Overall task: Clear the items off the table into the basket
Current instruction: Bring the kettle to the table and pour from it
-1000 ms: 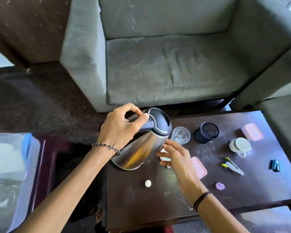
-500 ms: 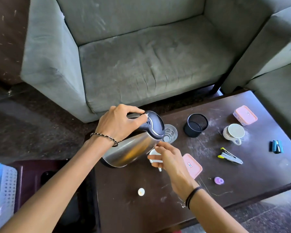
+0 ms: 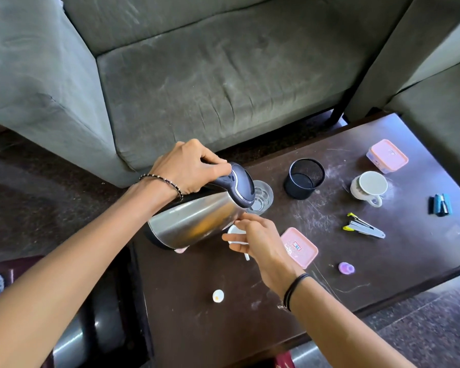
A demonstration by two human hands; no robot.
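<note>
At the table's (image 3: 197, 328) left edge, left hand (image 3: 190, 168) grips the tilted kettle (image 3: 197, 219).

Your scuffed dark table (image 3: 250, 301), on it a glass (image 3: 263, 200), black mesh cup (image 3: 304, 179), white mug (image 3: 369, 185), pink box (image 3: 387, 156), stapler (image 3: 363, 227), white cap (image 3: 218, 296)

Grey sofa (image 3: 210, 75) ahead, second grey seat (image 3: 436, 70) at right, dark scratched table (image 3: 250, 301) in front, dark speckled floor (image 3: 51, 181), daylight.

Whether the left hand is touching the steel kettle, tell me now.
Touching. The head view shows the left hand gripping the black handle of the kettle, fingers curled round it, thumb pressed near the lid, kettle tilted.
</note>
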